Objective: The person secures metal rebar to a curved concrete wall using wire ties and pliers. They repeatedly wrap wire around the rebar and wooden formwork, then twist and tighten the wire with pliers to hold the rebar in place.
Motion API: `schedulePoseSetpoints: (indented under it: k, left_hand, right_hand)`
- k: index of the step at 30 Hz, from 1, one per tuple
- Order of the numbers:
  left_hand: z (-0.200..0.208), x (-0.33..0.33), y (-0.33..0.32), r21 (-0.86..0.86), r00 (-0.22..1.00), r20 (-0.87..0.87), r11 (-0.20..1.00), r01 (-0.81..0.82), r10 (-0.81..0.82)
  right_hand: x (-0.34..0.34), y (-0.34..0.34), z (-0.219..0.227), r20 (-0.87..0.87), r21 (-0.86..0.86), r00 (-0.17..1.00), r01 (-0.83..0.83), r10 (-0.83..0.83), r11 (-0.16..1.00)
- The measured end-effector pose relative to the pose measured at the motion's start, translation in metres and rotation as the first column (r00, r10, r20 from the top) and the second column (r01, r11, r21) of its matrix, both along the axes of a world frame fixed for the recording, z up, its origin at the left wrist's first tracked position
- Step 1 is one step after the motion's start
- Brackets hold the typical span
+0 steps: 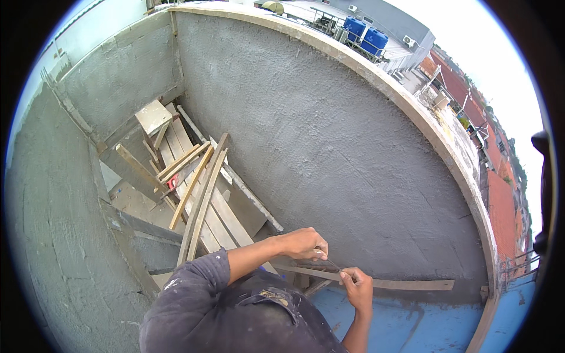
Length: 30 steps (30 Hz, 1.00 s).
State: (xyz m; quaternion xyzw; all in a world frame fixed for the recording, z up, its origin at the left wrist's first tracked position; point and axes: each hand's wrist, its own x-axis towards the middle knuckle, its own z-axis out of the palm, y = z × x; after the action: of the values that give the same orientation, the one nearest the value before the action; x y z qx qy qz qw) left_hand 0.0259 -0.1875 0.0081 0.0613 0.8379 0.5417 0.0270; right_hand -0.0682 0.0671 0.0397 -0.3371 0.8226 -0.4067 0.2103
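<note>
The biggest thing before me is the long grey wall, one of three rendered walls in view, with the left wall and the far wall. Render already covers nearly all I can see of them, so I judge that coat well along; whether it needs more smoothing, I can't tell. Past the parapet stand two blue tanks. One blue surface lies below, smeared grey. To my left are wide planks, at least two, with about six narrow battens lying across and beside them; overlaps spoil an exact count. One wooden strip runs along the wall's foot. Then come one pale block and one red-handled saw.

My left hand is curled, fingers pinched on one end of a single thin dark length; my right hand pinches its other end, thumb against fingers. It spans the gap between them, above the strip. String or wire, I can't say, nor how much handling it has left.
</note>
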Motion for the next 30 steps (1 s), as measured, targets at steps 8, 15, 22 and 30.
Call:
schedulePoseSetpoints:
  k: [8,15,22,30]
  left_hand:
    - [0.011,-0.018,-0.049,0.520,0.917,0.194,0.756,-0.397,0.348]
    - [0.018,-0.026,-0.062,0.735,0.792,0.372,0.367,-0.570,0.484]
    - [0.020,-0.035,-0.066,0.734,0.892,0.258,0.524,-0.431,0.372]
    - [0.017,-0.040,-0.031,0.772,0.911,0.147,0.531,-0.349,0.386]
  right_hand:
    - [-0.002,-0.089,0.002,0.038,-0.209,0.983,0.186,-0.182,0.960]
    - [0.005,-0.150,0.001,0.157,-0.299,0.939,0.340,-0.306,0.892]
    - [0.016,-0.173,0.005,0.398,-0.341,0.823,0.544,-0.406,0.767]
    - [0.021,-0.148,0.011,0.544,-0.421,0.755,0.623,-0.366,0.660]
